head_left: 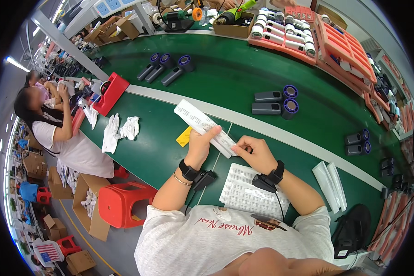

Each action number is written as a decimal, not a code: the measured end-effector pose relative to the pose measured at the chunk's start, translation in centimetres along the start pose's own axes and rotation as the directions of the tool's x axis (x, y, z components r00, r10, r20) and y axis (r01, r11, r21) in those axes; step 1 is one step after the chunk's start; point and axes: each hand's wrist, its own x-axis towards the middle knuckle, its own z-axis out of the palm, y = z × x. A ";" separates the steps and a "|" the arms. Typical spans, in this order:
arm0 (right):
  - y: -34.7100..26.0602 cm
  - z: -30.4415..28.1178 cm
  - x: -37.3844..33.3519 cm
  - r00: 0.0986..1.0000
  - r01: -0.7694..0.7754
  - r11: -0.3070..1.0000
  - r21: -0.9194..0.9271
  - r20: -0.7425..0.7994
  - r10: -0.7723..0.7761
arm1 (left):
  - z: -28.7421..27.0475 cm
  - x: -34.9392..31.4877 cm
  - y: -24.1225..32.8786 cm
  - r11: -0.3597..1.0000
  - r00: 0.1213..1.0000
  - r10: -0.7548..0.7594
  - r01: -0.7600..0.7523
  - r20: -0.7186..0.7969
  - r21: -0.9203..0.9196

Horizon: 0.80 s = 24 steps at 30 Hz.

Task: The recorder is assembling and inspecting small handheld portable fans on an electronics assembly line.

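Note:
A narrow white strip of printed labels (pixel 195 116) is tilted above the green table, between my two hands. My left hand (pixel 200 146) grips it around the middle, thumb laid on top. At its near right end, my right hand (pixel 256 153) pinches the edge with bent fingers; whether a single label is between those fingertips is too small to tell. Under my right forearm a larger white sheet of labels (pixel 237 184) lies flat on the table. A yellow card (pixel 184 136) sits beside my left hand, partly covered.
Grey handheld devices with purple rings (pixel 267 108) stand on the green belt (pixel 216 60) beyond a pale rail. White gloves (pixel 111 133) and a red holder (pixel 112 94) are at the left, near a co-worker (pixel 55 124). White sleeves (pixel 329 186) lie right. Orange trays (pixel 345 50) stand far right.

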 end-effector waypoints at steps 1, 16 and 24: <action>-0.2 0.0 0.0 1.000 0.001 1.000 -0.001 -0.002 -0.001 | 0.0 0.0 0.0 1.000 1.000 0.001 -0.001 0.002 0.000; -0.4 -3.0 0.6 0.935 0.342 0.937 0.075 0.068 -0.347 | -0.2 0.4 -0.8 0.979 0.986 -0.158 0.163 0.044 -0.120; -0.7 -2.3 0.4 0.987 0.135 0.970 0.200 0.063 -0.151 | 0.5 -0.4 -1.1 0.964 0.954 -0.246 0.260 0.172 -0.060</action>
